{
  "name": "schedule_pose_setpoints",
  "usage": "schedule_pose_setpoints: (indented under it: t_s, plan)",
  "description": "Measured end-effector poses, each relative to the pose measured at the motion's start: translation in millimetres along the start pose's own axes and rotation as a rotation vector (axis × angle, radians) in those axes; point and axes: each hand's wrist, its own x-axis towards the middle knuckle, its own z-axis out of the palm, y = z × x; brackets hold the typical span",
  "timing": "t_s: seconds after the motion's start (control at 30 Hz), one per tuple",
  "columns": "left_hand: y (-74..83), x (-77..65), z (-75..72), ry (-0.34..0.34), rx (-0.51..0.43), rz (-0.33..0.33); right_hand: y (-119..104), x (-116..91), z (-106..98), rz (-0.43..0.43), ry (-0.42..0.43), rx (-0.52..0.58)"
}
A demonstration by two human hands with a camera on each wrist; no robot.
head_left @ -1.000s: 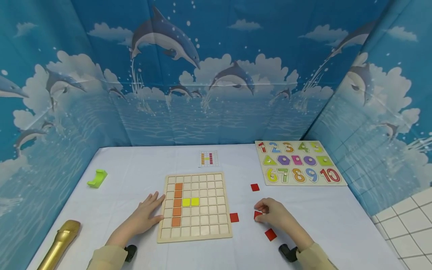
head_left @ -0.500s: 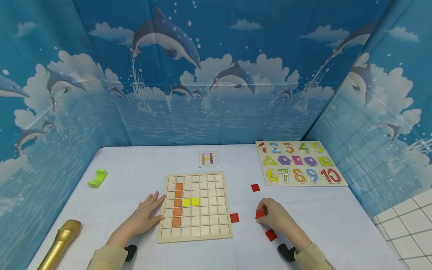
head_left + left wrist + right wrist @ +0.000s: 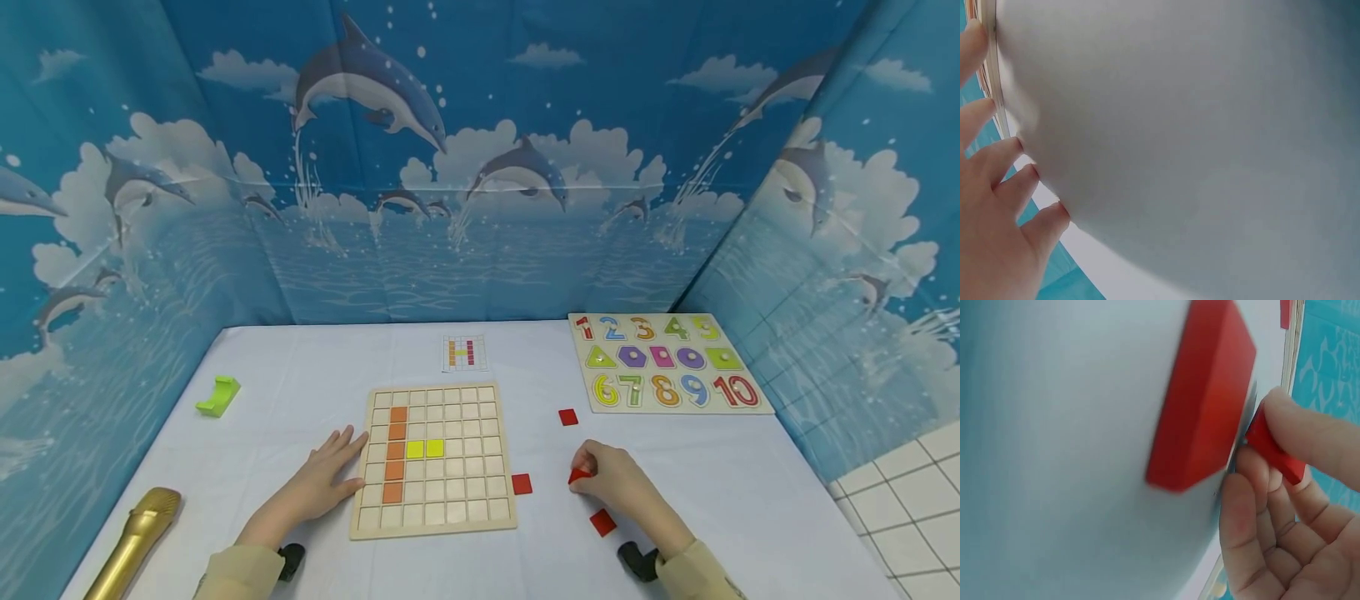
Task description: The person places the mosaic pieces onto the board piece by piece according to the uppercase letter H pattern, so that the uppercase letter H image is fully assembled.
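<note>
My right hand (image 3: 611,475) pinches a red square tile (image 3: 1275,445) between thumb and fingers, tilted and close over the white table. Another red tile (image 3: 602,522) lies just below that hand and looms large in the right wrist view. A third red tile (image 3: 522,483) sits at the right edge of the wooden grid board (image 3: 468,510), and one more lies farther back. On the board, orange tiles (image 3: 394,451) form a column, with two yellow tiles (image 3: 424,449) beside it. My left hand (image 3: 321,479) rests with fingers spread at the board's left edge.
Behind the board lies a small pattern card (image 3: 464,353). A number puzzle board (image 3: 667,363) occupies the back right. To the left are a green curved block (image 3: 218,397) and a gold microphone (image 3: 135,542). A dolphin-print curtain (image 3: 480,250) stands behind the table.
The right hand has pinched the red tile, shifted it slightly right and tipped it up from lying flat. The left hand and the board have stayed put.
</note>
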Motion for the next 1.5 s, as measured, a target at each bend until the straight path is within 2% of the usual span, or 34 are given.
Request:
schedule_pose_setpoints:
  t_s: [0.23, 0.5, 0.73, 0.97, 1.2, 1.5]
  plan:
    - [1.4, -0.6, -1.9, 0.003, -0.004, 0.004, 0, 1, -4, -0.015, -0.005, 0.001]
    - [1.4, -1.0, -4.3, 0.005, -0.001, -0.006, -13, 12, -7, -0.011, 0.037, 0.145]
    - [2.8, -2.8, -5.1, -0.001, -0.024, -0.023, -46, 37, 5, -0.004, 0.06, 0.319]
    - [0.5, -3.4, -3.0, 0.004, -0.024, -0.022, -89, 62, 21, -0.053, 0.02, 0.431]
    - [0.3, -1.7, -1.8, -0.002, -0.019, -0.038, -120, 81, 39, -0.099, -0.023, 0.384]
    - [1.3, 0.3, -0.1, 0.0, -0.02, -0.028, -136, 97, 52, -0.173, -0.046, 0.309]
